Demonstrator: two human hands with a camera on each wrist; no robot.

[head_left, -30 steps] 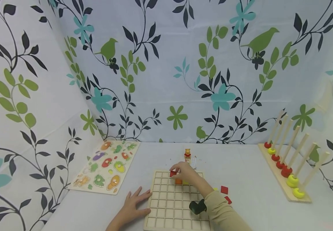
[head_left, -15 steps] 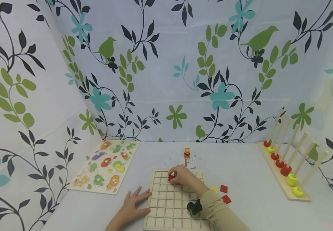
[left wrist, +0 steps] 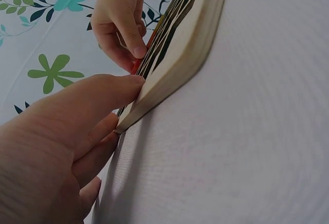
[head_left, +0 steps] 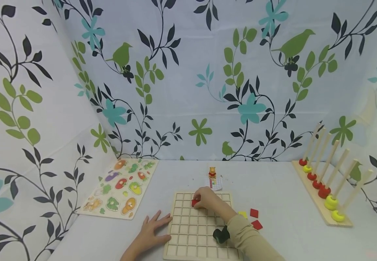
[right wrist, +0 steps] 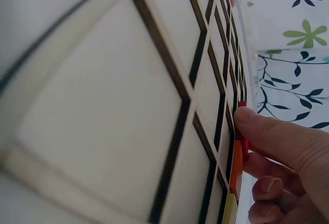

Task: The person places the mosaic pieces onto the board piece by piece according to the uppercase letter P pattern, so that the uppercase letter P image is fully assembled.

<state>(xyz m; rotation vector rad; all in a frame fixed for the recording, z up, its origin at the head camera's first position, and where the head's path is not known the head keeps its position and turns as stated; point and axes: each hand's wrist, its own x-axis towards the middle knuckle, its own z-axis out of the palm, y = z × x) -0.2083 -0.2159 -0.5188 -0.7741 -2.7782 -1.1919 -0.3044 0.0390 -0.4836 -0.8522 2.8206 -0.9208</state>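
Note:
My right hand (head_left: pixel 208 198) pinches a red square tile (head_left: pixel 194 203) between thumb and fingers, low over the far rows of a wooden grid board (head_left: pixel 181 239). In the right wrist view the thumb presses near the red tile's edge, and an orange tile (right wrist: pixel 236 167) and a yellow tile (right wrist: pixel 230 211) sit in line beside it. My left hand (head_left: pixel 150 232) lies at the board's left edge with fingers spread. Seen from the left wrist, its thumb touches the board's upper edge and the fingers reach its side.
Right of the board lie a yellow tile (head_left: pixel 242 214) and red tiles (head_left: pixel 254 213). Behind it stands a small bear figure (head_left: pixel 212 172) on a patterned card (head_left: pixel 216 184). A vegetable puzzle (head_left: pixel 152 167) is at left, a peg rack (head_left: pixel 346 223) at right. A dark object (head_left: pixel 221 235) shows beside the right sleeve.
My right hand has come slightly nearer and lower onto the board with the red tile, covering the orange and yellow tiles in the head view. The left hand stays put.

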